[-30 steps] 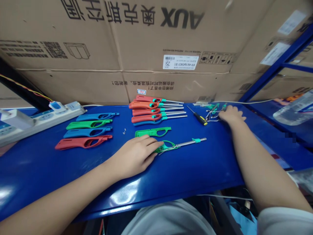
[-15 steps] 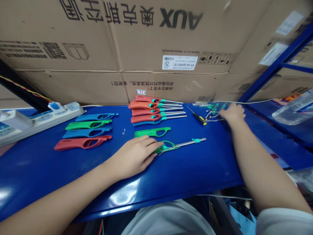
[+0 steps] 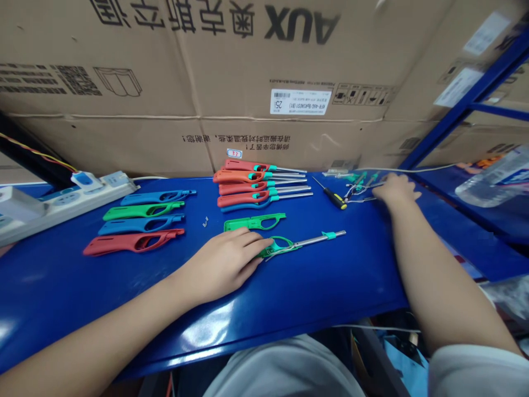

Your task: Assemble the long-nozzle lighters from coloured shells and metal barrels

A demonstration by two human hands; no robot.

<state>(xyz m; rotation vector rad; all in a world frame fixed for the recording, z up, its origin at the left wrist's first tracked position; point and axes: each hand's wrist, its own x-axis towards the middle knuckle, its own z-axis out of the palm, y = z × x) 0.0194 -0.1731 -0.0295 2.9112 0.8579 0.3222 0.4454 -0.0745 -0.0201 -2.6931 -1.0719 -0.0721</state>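
Observation:
My left hand (image 3: 231, 258) lies over the handle end of an opened green utility lighter (image 3: 281, 246), its fingers closed on it. The lighter's metal tube (image 3: 316, 240) points right, with a teal collar near its tip; thin wires show along the handle. Just behind lies a loose green handle half (image 3: 254, 221). At the back right, my right hand (image 3: 395, 190) reaches into a small pile of teal parts with wires (image 3: 357, 184). Its fingers are bent together at the pile's edge; what they pinch is hidden. A black-and-yellow screwdriver (image 3: 335, 199) lies left of the pile.
Several red lighters (image 3: 243, 187) with metal tubes lie stacked at the back. Blue, green and red handle halves (image 3: 134, 241) are lined up at left, beside a white power strip (image 3: 68, 207). Tiny pins (image 3: 205, 221) lie between. A cardboard box (image 3: 239, 66) stands behind the blue table (image 3: 322, 292).
The whole view has shifted slightly. My left hand stays on the green lighter. My right hand remains at the pile, its fingers moved slightly among the wired parts.

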